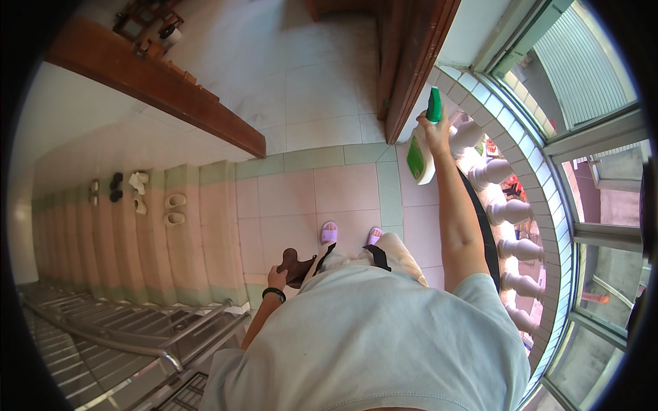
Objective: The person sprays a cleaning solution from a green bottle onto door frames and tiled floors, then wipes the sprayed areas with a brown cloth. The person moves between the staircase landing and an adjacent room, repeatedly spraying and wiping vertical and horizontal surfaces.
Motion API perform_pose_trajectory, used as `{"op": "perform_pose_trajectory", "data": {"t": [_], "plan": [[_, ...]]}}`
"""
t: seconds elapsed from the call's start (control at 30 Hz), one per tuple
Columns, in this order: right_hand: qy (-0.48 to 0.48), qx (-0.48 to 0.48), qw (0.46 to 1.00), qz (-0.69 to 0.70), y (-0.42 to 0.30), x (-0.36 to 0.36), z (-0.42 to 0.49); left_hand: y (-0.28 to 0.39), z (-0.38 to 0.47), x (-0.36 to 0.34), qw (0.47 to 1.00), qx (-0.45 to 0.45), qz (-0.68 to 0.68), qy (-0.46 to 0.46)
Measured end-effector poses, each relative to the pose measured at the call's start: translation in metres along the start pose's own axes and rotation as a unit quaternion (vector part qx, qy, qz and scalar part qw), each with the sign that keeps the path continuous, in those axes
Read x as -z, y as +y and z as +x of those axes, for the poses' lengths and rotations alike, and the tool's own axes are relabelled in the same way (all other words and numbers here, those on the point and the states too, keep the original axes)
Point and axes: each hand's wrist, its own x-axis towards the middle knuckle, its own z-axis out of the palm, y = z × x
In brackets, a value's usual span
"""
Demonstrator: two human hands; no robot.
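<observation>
My right hand (436, 132) is stretched forward and grips a white spray bottle (422, 159) by its neck, just below the green trigger head (434, 104). The bottle bears a green label and hangs slightly tilted near the windowed balustrade. Down at my left side, my left hand (278, 277) is closed around a dark brown item (295, 266), perhaps a shoe; my shirt and trousers are close beside it, and its exact kind is unclear. A dark band circles that wrist.
Stairs (180, 246) drop away on the left, with pale clogs (175, 209) and other shoes on their steps. A metal railing (103, 339) runs at lower left. Ahead is a wooden door frame (411, 77). White balusters (509, 211) and a tiled sill (534, 169) curve along the right.
</observation>
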Motion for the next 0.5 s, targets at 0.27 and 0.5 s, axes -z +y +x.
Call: {"op": "perform_pose_trajectory", "data": {"t": [0.27,0.5], "plan": [[-0.017,-0.032,0.999,-0.025,0.046,-0.004,-0.045,-0.017,-0.007,-0.009,1.000,0.018,-0.006,0.004],[-0.028,-0.071,0.997,-0.027,0.057,-0.007,-0.055,-0.036,-0.001,-0.009,0.999,0.029,-0.030,0.002]]}}
